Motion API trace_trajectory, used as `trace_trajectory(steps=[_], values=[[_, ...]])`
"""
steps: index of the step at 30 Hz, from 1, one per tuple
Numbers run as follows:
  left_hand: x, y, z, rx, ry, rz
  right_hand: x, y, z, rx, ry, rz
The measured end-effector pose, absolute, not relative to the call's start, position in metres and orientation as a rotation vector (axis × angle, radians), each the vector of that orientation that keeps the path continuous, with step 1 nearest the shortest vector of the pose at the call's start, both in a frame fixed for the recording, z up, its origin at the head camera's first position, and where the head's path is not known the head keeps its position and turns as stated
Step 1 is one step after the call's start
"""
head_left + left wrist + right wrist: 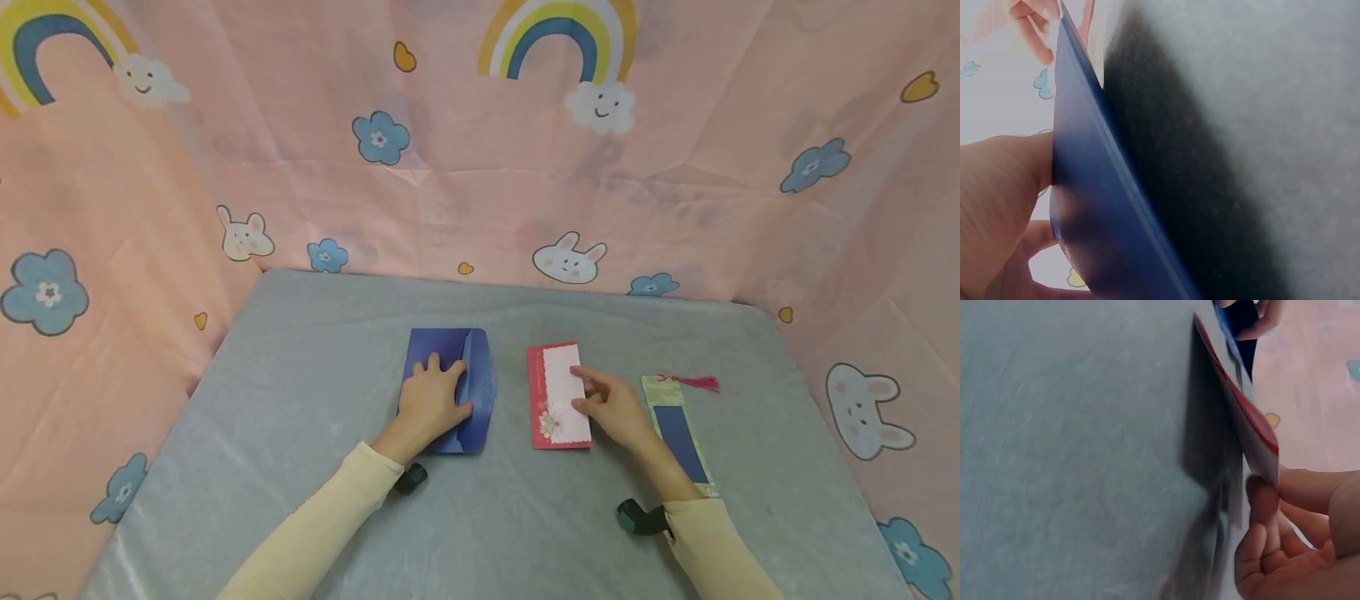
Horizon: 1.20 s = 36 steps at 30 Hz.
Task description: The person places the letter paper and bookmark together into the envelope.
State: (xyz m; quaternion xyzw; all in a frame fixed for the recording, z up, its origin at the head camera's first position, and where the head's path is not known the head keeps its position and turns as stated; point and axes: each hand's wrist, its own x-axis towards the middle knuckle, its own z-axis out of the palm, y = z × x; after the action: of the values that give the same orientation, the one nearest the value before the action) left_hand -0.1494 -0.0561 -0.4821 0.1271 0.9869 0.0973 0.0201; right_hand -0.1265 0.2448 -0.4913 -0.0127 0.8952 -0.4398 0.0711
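Observation:
A blue envelope [482, 392] lies on the left part of the cloth, its flap side to the right. My left hand [427, 404] rests on it with the fingers spread. From the left wrist, the envelope [1094, 162] shows nearly edge-on above a dark shadow. To the right, my right hand [617, 410] pinches the right edge of a red card with a white panel and flowers [564, 383] between thumb and finger. In the right wrist view the card [1262, 459] tilts up off the cloth, casting a shadow.
A yellow-green bookmark with a dark blue panel [681, 442] and a pink tassel [697, 382] lies beside the right forearm. Grey cloth [300, 358] covers the table. A pink patterned curtain [450, 200] surrounds its back and sides.

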Motion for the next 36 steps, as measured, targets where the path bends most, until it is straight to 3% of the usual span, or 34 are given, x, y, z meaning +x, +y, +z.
trace_trajectory(steps=[13,22,36], values=[[-0.15,-0.055,-0.482,0.391,3.049,0.282,-0.126,0.227,-0.474,-0.011,2.566,-1.556],[-0.151,-0.055,-0.483,0.389,3.057,0.294,-0.127,0.213,-0.476,-0.107,2.498,-1.614],[-0.149,-0.056,-0.482,0.384,3.057,0.296,-0.13,0.194,-0.478,-0.021,2.457,-1.597]])
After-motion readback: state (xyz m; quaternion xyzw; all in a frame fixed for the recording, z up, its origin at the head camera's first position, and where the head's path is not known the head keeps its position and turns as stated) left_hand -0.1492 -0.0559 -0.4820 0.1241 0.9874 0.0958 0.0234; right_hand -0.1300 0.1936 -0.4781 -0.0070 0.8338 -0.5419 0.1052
